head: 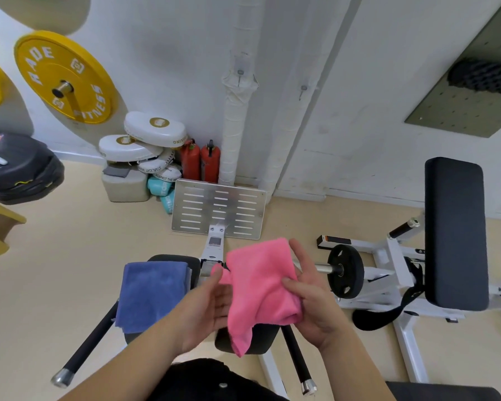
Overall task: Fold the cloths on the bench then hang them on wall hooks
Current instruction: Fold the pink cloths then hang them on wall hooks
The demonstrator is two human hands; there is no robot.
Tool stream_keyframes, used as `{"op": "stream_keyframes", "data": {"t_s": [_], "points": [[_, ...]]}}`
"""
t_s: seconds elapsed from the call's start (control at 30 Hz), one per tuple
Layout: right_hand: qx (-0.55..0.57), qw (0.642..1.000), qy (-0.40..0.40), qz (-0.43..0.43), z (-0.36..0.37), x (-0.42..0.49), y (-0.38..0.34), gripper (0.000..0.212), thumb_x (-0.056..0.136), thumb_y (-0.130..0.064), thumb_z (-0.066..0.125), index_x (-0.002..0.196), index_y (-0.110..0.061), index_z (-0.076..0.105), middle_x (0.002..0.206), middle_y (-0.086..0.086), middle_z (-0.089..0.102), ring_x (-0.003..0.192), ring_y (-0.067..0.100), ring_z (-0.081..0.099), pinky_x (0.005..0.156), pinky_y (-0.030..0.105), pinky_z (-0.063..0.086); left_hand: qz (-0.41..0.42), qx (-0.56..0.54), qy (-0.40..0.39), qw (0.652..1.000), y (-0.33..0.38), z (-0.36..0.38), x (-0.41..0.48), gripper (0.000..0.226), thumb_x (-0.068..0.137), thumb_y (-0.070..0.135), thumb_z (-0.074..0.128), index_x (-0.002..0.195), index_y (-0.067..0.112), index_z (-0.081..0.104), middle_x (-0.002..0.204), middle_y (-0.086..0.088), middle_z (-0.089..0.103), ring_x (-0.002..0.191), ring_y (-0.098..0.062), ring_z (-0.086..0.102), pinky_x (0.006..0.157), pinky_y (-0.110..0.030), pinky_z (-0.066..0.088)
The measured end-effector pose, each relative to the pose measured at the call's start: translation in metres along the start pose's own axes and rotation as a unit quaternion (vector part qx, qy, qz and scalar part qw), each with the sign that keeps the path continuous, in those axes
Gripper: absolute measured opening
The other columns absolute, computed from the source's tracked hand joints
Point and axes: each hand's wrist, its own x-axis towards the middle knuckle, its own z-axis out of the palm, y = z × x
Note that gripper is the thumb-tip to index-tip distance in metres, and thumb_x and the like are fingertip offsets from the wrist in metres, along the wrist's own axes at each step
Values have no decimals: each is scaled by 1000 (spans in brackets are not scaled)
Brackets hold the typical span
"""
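A pink cloth hangs folded between both hands above the black bench seat. My right hand grips its right side, thumb over the front and fingers behind. My left hand pinches the cloth's upper left corner, palm turned toward it. A blue cloth lies folded on the left part of the bench pad, apart from both hands. Two small metal wall hooks sit on the white wall above, one hook on the wrapped pipe and another hook to its right.
A metal footplate stands ahead on the floor. Black handle bars stick out from the bench on both sides. A weight machine with a black pad and plate is at right. Boxing pads, red extinguishers and yellow plates line the wall.
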Motion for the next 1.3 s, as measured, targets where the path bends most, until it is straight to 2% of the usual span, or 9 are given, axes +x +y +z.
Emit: {"op": "stream_keyframes", "data": {"t_s": [0.1,0.23,0.43,0.63,0.8,1.03,1.13,1.2,1.3], "points": [[-11,1000,-12,23,-4,1,3,83,77,10,60,149,-28,46,138,16,66,117,33,67,92,44,58,11,-82,-12,997,20,12,2,65,93,62,62,134,12,64,126,-10,69,120,-31,62,114,-48,42],[-69,996,15,49,-12,1,5,73,73,3,64,142,-17,52,126,24,70,110,32,68,91,45,55,98,36,139,985,36,27,-10,29,91,34,74,117,22,67,114,-9,72,110,-36,67,95,-60,55],[-185,981,65,13,-9,4,12,58,68,-8,81,125,-13,67,110,8,79,99,21,75,80,32,59,169,180,138,959,39,29,-21,10,91,16,68,99,20,73,101,-10,75,98,-27,70,86,-48,58],[-333,939,83,8,-13,9,8,65,59,-7,87,122,-15,70,114,5,72,105,20,71,84,28,61,225,271,195,915,44,15,-26,66,81,16,83,128,43,44,98,-3,71,89,-16,71,69,-26,56],[-475,873,109,-17,-6,12,9,28,60,-18,82,85,-28,74,84,-2,72,80,20,67,73,40,58,242,433,141,857,45,9,-30,58,82,21,82,136,28,61,118,13,66,108,-5,63,98,-28,54],[-466,877,60,-98,5,7,-6,19,76,-7,78,81,-16,63,112,-9,64,101,1,62,76,6,47,279,574,148,756,52,6,-39,32,74,25,80,96,38,62,101,15,54,93,-9,57,74,-18,42],[-343,935,40,-77,5,5,-12,18,87,-2,76,93,-8,59,86,-9,71,79,9,64,65,16,50,292,483,123,816,58,2,-43,25,71,22,85,79,30,63,104,11,56,93,-8,62,79,-22,47],[-257,961,71,-76,10,5,-13,23,89,-6,78,101,-4,58,80,0,69,73,12,63,61,19,51,253,346,51,902,63,0,-49,22,76,14,86,88,19,69,108,0,68,96,-14,70,83,-33,57],[-175,975,126,-48,25,7,-7,29,90,-22,76,106,-4,59,84,9,75,68,14,69,56,25,54,190,179,-2,965,60,-5,-51,31,83,24,82,111,16,72,112,-12,76,108,-30,73,98,-50,57]]}}
